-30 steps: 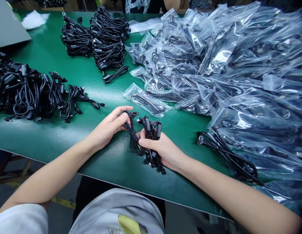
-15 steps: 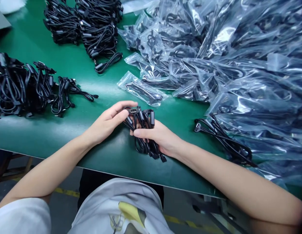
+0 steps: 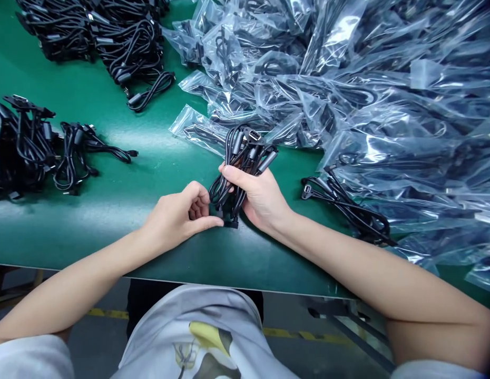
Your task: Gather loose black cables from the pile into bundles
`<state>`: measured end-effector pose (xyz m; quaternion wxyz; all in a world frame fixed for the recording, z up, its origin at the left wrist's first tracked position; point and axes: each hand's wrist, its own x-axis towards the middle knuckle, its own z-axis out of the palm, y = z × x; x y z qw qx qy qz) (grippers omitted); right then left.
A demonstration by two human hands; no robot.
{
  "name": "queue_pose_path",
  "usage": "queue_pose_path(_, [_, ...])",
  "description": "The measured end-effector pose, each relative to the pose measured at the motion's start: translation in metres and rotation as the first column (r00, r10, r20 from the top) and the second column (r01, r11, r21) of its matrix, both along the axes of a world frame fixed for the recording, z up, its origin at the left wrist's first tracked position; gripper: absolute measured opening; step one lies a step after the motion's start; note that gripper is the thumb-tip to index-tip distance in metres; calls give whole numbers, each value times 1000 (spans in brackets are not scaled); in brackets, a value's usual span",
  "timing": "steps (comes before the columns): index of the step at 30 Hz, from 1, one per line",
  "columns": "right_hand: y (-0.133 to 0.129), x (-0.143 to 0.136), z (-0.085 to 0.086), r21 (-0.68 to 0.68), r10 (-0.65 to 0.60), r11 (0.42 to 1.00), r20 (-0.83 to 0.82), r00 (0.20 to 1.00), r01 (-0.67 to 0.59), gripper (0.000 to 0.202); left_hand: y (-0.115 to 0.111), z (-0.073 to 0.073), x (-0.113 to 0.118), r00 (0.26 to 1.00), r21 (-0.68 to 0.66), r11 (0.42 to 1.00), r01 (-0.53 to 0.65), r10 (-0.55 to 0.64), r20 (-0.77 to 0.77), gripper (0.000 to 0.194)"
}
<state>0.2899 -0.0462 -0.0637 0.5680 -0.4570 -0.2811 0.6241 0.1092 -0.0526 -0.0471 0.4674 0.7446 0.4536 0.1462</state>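
My right hand (image 3: 264, 197) is closed around a bundle of black USB cables (image 3: 245, 158), its thumb lying across the front. Grey cylindrical parts and a USB plug (image 3: 253, 136) show at the upper end of the bundle, while small black connectors (image 3: 230, 223) hang at the lower end. My left hand (image 3: 182, 213) is just left of those lower connectors. Its fingers curl inward, apart from the stretched thumb, whose tip is at the connectors; I see nothing gripped in it. Behind the bundle, a clear bag with a cable (image 3: 199, 130) lies partly hidden.
Bagged cables (image 3: 371, 100) cover the right and back of the green table (image 3: 150, 158). A loose cable bundle (image 3: 348, 210) lies beyond my right forearm. More black cables are heaped at the left (image 3: 27, 147) and back left (image 3: 126, 47). The table's front edge runs near my body.
The cable bundle has been raised and tilted in my right hand. My left hand has moved from its upper plug down to the lower connectors. The view has shifted slightly.
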Motion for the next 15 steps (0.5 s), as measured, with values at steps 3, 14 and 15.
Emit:
queue_pose_path(3, [-1, 0, 1, 22, 3, 1000, 35, 999, -4, 32, -3, 0, 2, 999, 70, 997, 21, -19, -34, 23])
queue_pose_path(14, [-4, -2, 1, 70, -61, 996, 219, 974, 47, 37, -5, 4, 8, 998, 41, 999, 27, -25, -50, 32])
queue_pose_path(15, [-5, -2, 0, 82, -71, 995, 229, 971, 54, 35, -5, 3, 9, 998, 76, 997, 13, -7, -70, 32])
